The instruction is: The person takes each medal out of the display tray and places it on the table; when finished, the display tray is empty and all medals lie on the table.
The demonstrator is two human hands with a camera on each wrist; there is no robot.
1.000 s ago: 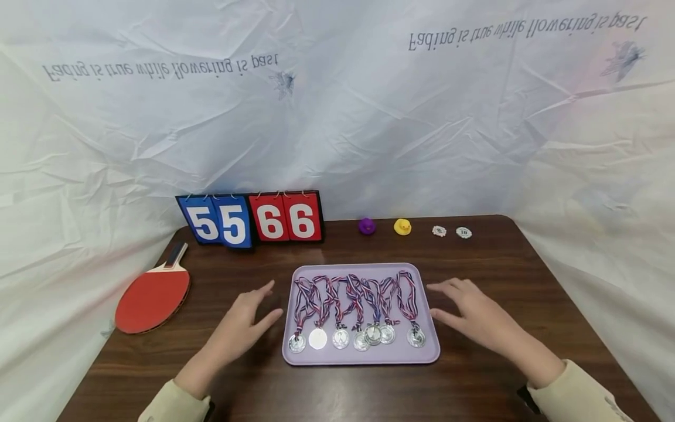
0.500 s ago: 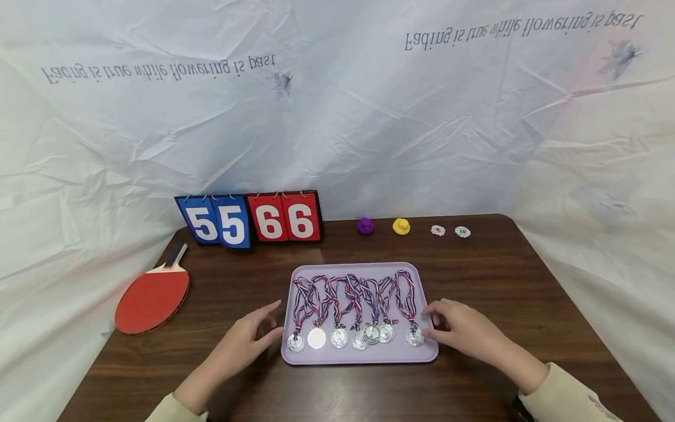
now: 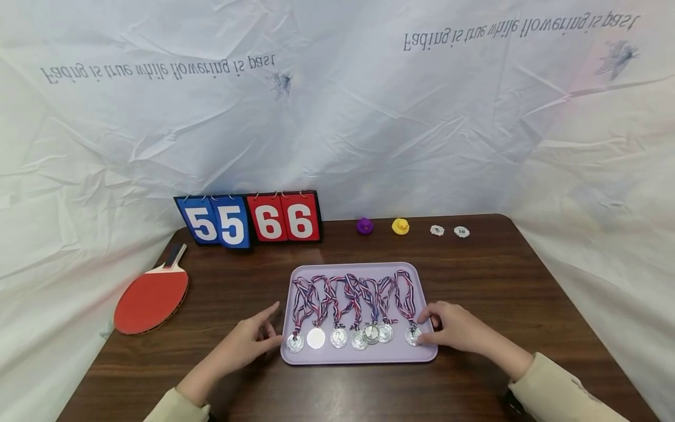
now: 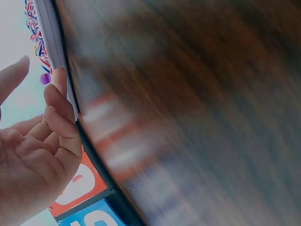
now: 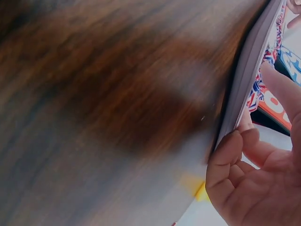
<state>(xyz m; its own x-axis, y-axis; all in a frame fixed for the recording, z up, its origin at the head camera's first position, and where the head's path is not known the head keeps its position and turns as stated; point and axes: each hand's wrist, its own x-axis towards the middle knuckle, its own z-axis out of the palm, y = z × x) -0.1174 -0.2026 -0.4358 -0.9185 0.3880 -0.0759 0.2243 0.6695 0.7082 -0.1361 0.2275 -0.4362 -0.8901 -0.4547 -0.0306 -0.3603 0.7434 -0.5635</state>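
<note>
A pale purple tray (image 3: 358, 355) lies on the table in the head view. It holds several silver medals (image 3: 339, 337) whose striped red, white and blue ribbons (image 3: 364, 299) stretch toward its far side. My left hand (image 3: 248, 340) is at the tray's left edge, thumb and index finger apart, other fingers bent. At the right edge, my right hand (image 3: 457, 329) reaches over the rim, its thumb beside the rightmost medal (image 3: 412, 335). The right wrist view shows bent fingers (image 5: 228, 153) against the tray's outer side and a gap between thumb and index finger.
A flip scoreboard (image 3: 250, 220) reading 55 and 66 stands at the back left, with a red table tennis paddle (image 3: 152, 302) nearer. Along the back edge are a purple duck (image 3: 365, 226), a yellow duck (image 3: 400, 227) and two chips (image 3: 436, 230). White cloth (image 3: 337, 129) hangs behind.
My right hand has moved left from beside the tray to over its right rim. My left hand has come in to the left edge, its fingers bending more. The tray and medals stay put.
</note>
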